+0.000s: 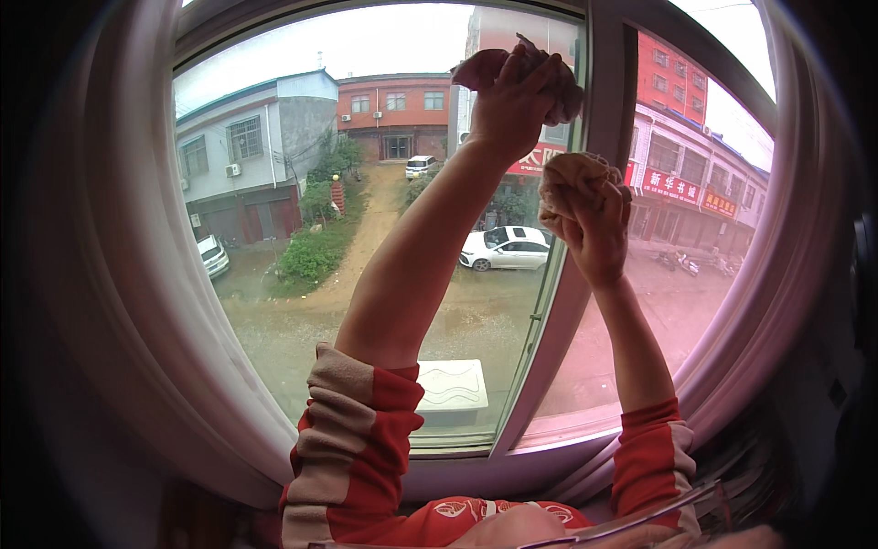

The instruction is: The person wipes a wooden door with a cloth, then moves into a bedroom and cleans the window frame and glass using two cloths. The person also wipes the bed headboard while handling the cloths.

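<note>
My left hand is raised high with its fingers spread over a crumpled dark pinkish cloth. It holds this cloth against the upper right part of the left window pane, close to the upright window frame. Lower and to the right, my right hand grips a bunched beige cloth in front of the same upright frame. Part of each cloth is hidden behind my fingers. Whether the beige cloth touches the frame I cannot tell.
Pale curtains hang on the left and right of the window. The right pane looks pink. A small latch sits on the sash edge. Beyond the glass are a white box-like object, a white car and buildings.
</note>
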Demonstrator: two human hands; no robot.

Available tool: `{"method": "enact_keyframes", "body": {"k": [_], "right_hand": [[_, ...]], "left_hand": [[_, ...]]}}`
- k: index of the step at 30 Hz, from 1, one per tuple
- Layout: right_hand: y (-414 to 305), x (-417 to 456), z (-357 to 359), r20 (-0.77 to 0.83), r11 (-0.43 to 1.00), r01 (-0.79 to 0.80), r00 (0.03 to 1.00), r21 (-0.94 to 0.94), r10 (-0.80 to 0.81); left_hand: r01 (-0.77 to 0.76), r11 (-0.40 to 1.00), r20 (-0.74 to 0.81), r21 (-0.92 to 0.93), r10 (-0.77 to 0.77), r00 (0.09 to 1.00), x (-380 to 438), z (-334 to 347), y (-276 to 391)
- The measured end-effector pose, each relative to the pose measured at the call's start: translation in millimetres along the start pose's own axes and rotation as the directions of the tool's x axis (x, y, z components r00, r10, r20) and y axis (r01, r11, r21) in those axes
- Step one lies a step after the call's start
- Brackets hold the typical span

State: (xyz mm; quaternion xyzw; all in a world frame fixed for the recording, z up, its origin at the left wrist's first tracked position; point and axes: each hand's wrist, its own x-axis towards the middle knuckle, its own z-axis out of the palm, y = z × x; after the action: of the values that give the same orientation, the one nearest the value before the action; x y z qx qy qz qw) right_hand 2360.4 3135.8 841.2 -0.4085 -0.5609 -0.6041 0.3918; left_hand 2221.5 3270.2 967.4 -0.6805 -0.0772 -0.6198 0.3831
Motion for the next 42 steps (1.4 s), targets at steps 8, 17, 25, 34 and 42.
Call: {"method": "enact_keyframes", "body": {"k": [8,17,25,34,42], "right_hand": [[-3,-5,-4,0.045,0.995,-0.03,0.998,-0.092,0.034],[-56,119,89,-0.236,0.998,0.01,0.971,-0.068,-0.026],[-176,-2,101,0.18,0.955,0.183,0.957,0.234,-0.227],[-106,-14,77,0.068,0.96,0.23,0.968,0.16,-0.243],[-110,-15,74,0.018,0.949,0.228,0.971,0.217,-0.237]], "left_hand": [[0.254,0.94,-0.18,0.228,-0.216,0.96,-142,-153,-231],[0.581,0.805,-0.108,0.12,-0.571,0.814,-318,-192,-126],[0.34,0.94,0.255,0.026,-0.335,0.907,-402,-176,-14],[0.18,0.983,-0.041,-0.015,-0.181,0.983,-102,-104,-136],[0.082,0.994,-0.208,0.071,-0.066,0.976,-41,-137,-233]]}}
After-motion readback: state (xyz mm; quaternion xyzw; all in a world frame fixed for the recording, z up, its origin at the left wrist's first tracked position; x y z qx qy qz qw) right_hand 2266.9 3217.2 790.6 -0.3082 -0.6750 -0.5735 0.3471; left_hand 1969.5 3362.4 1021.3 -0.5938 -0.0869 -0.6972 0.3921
